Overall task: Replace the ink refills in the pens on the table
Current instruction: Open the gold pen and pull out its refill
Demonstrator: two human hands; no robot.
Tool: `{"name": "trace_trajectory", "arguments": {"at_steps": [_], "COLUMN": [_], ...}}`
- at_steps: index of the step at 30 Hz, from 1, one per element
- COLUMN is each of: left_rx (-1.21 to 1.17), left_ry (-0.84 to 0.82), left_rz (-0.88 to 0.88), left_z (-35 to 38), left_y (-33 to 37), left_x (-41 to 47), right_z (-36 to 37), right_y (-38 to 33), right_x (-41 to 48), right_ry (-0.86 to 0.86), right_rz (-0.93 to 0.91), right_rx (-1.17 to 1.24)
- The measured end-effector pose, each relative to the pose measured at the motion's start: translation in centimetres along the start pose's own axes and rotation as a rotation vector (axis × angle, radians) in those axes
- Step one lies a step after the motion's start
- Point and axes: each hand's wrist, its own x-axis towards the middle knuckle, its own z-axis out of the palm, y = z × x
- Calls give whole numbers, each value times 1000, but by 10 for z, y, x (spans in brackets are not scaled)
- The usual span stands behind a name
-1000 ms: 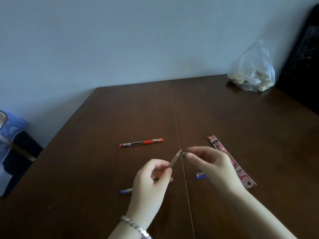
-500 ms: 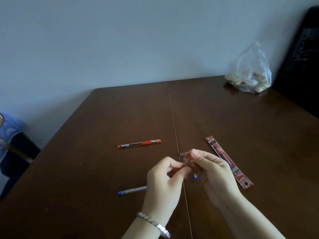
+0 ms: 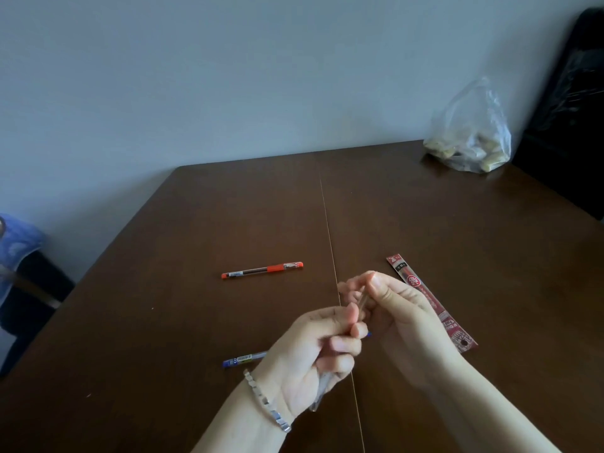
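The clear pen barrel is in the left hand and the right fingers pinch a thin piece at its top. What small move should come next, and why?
Probably push the thin piece further down into the clear barrel. The left hand grips the barrel tilted, and the right hand pinches the piece at the barrel's upper end, so both seem lined up. Whether it is a refill or a tip is too blurred to tell.

1. Left hand (image 3: 307, 351): bare, no rings visible.
2. Left wrist: 1 silver bracelet (image 3: 266, 402) of small, squarish metal links.
3. Right hand (image 3: 397, 308): bare, no jewellery visible.
4. Both forearms: bare, no sleeves in view.
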Motion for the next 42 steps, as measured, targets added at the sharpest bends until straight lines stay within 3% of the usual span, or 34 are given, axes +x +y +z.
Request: {"name": "trace_trajectory", "arguments": {"at_steps": [4,7,10,12,16,18,21,25,31,33,38,42], "left_rx": [364,690,775,750,449,312,180,230,329,357,247,259], "left_ry": [213,399,477,375,-5,-56,-57,60,316,372,118,107], "left_rz": [247,398,573,564,391,346,301,340,463,486,364,353], "left_z": [1,-11,-20,-19,-12,-12,-13,-14,-16,-17,-19,-18], "left_y": [0,1,9,13,11,8,4,3,-8,-8,1,-2], "left_x": [2,6,5,5,7,10,14,12,9,8,6,9], "right_z": [1,-1,-7,-6,-2,1,5,8,16,19,15,10], "right_y": [11,11,4,1,-3,-1,1,5,14,15,5,2], "right_x": [-2,0,-1,-5,-8,-9,-11,-11,-16,-17,-11,-11], "right_ry": [-46,75,58,-27,-114,-123,-120,-92,6,15,-4,-28], "right_rz": [88,26,79,171,293,321,376,310,-132,-202,-152,-138], "right_rx": [-171,-271,-314,-202,-64,-36,-4,-158,-830,-912,-840,-824]}}
